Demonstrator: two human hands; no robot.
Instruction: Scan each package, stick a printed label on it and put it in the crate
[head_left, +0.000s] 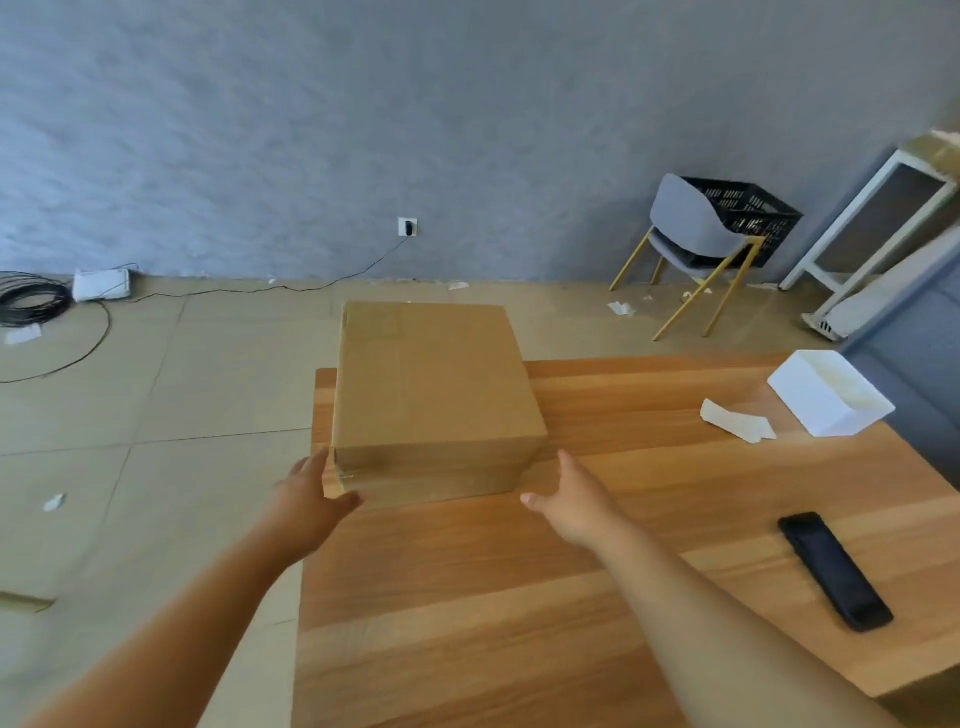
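Grip wide: left hand (311, 499) and right hand (569, 501) flat-fingered beside tape-sealed cardboard package (434, 395) on woodgrain table (519, 597).

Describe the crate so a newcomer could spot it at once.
Follow the grey wall to its right end, where a grey chair with gold legs stands. The crate is just behind that chair, partly hidden by its back. It alone is black with slotted walls; the frame to its right is white.

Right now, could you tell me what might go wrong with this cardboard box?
The cardboard box sits at the far left corner of the table, apparently past the edge, so a push could tip it off. The right hand seems not to touch it yet, so a one-handed lift might slip.
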